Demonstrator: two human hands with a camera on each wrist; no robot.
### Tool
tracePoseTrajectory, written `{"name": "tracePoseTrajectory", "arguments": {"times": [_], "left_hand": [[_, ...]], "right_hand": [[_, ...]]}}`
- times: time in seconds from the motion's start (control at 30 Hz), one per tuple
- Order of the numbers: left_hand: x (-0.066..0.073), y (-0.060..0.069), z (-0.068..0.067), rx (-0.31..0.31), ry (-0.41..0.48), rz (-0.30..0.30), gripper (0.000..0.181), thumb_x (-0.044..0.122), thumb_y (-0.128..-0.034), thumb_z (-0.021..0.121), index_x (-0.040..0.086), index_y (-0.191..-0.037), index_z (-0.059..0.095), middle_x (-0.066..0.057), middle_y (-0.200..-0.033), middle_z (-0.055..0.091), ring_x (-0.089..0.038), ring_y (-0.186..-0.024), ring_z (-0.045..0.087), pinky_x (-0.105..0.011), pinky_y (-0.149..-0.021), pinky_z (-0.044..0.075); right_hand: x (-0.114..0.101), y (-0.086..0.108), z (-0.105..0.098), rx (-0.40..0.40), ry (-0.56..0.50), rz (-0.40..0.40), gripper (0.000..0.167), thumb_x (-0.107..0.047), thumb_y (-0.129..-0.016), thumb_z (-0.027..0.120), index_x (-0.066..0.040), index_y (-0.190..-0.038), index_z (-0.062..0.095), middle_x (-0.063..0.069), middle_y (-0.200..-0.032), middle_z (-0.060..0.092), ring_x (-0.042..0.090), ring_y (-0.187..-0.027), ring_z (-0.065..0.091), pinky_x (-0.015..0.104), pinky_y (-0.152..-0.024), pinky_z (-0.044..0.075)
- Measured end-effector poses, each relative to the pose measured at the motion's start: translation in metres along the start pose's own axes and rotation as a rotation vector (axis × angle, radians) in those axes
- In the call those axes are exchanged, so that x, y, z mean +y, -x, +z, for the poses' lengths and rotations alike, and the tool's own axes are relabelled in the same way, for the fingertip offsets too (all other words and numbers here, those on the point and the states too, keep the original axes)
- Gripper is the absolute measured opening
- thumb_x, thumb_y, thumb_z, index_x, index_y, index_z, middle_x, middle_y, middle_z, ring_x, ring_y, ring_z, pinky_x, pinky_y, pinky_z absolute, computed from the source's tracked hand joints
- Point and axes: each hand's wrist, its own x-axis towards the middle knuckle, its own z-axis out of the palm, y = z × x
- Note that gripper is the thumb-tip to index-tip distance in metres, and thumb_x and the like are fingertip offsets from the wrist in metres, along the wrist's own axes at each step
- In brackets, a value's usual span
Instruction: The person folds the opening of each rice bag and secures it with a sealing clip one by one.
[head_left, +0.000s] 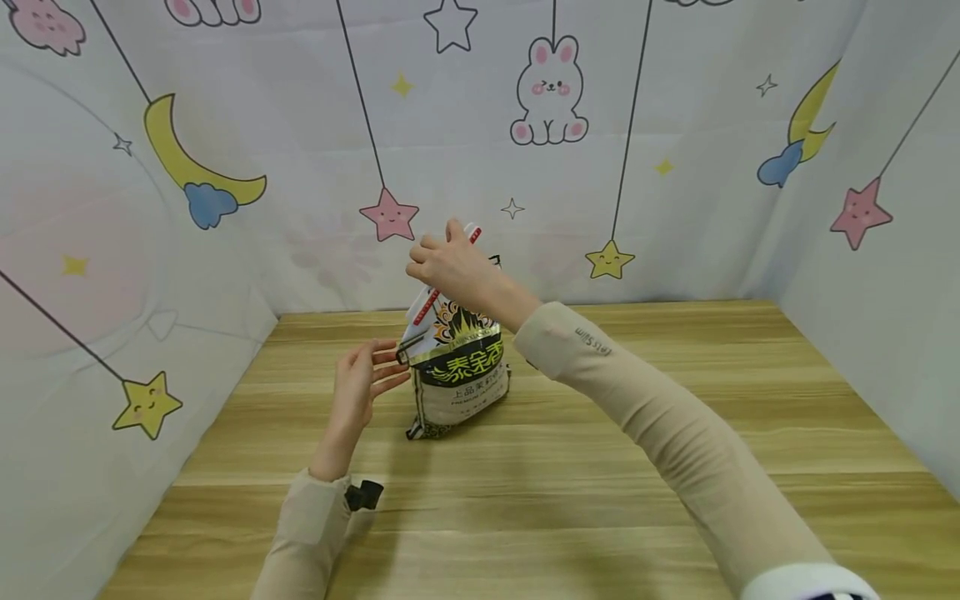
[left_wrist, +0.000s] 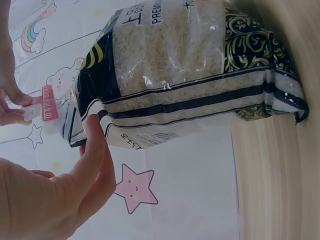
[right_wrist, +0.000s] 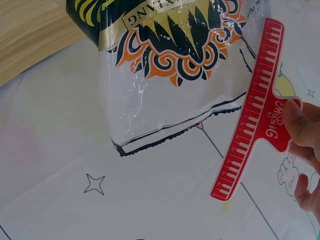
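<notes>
A clear-fronted bag of rice [head_left: 463,393] with a dark and gold label stands on the table, its top end upright. My right hand [head_left: 459,265] reaches over the bag's top and pinches the handle of a red clip [right_wrist: 250,112] printed with piano keys. The clip slants across one top corner of the bag; whether its jaws grip the plastic I cannot tell. At the bag's left side, my left hand [head_left: 358,383] has its fingers extended, and in the left wrist view the fingertips [left_wrist: 93,125] touch the striped side edge near the upper part.
The wood-grain table [head_left: 637,467] spreads around the bag. Behind and at both sides hangs a pale curtain [head_left: 675,225] printed with stars, moons and rabbits. A small black object [head_left: 364,495] sits at the left wrist.
</notes>
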Motion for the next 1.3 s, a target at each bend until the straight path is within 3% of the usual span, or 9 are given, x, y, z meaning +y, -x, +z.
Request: {"name": "tracePoseTrajectory", "arguments": {"times": [0.5,0.73,1.07,1.3], "left_hand": [[0.001,-0.001,-0.001,-0.003,0.042,0.007,0.038,0.019,-0.0968,0.03,-0.011,-0.113,0.048,0.003,-0.068,0.062,-0.012,-0.063,0.065,-0.03,-0.068,0.057],[0.001,-0.001,-0.001,0.005,0.054,0.008,0.033,0.019,-0.0967,0.03,-0.005,-0.104,0.052,0.002,-0.068,0.063,-0.012,-0.062,0.065,-0.028,-0.066,0.057],[-0.001,0.001,-0.003,-0.004,0.023,0.042,0.039,0.024,-0.0975,0.032,-0.008,-0.107,0.051,0.003,-0.068,0.063,-0.012,-0.063,0.064,-0.026,-0.067,0.057],[-0.001,0.0,-0.002,0.001,0.038,0.042,0.038,0.023,-0.0975,0.031,-0.008,-0.105,0.052,0.002,-0.068,0.063,-0.012,-0.062,0.064,-0.027,-0.066,0.057]], "right_hand": [[-0.016,0.0,0.008,0.064,0.05,-0.058,0.022,-0.007,-0.087,0.054,-0.019,-0.104,0.06,-0.005,-0.101,0.059,0.013,-0.088,0.049,0.034,-0.078,0.038],[-0.024,0.0,0.009,0.039,0.064,-0.089,0.022,-0.01,-0.084,0.059,-0.019,-0.104,0.058,-0.005,-0.102,0.058,0.013,-0.092,0.049,0.034,-0.081,0.036],[-0.037,0.0,0.013,0.08,0.121,-0.13,0.019,-0.011,-0.091,0.046,-0.021,-0.102,0.059,-0.006,-0.101,0.058,0.011,-0.092,0.05,0.032,-0.079,0.035],[-0.042,0.0,0.015,0.079,0.139,-0.133,0.017,-0.017,-0.09,0.047,-0.021,-0.1,0.06,-0.007,-0.101,0.058,0.01,-0.093,0.05,0.032,-0.081,0.036]]}}
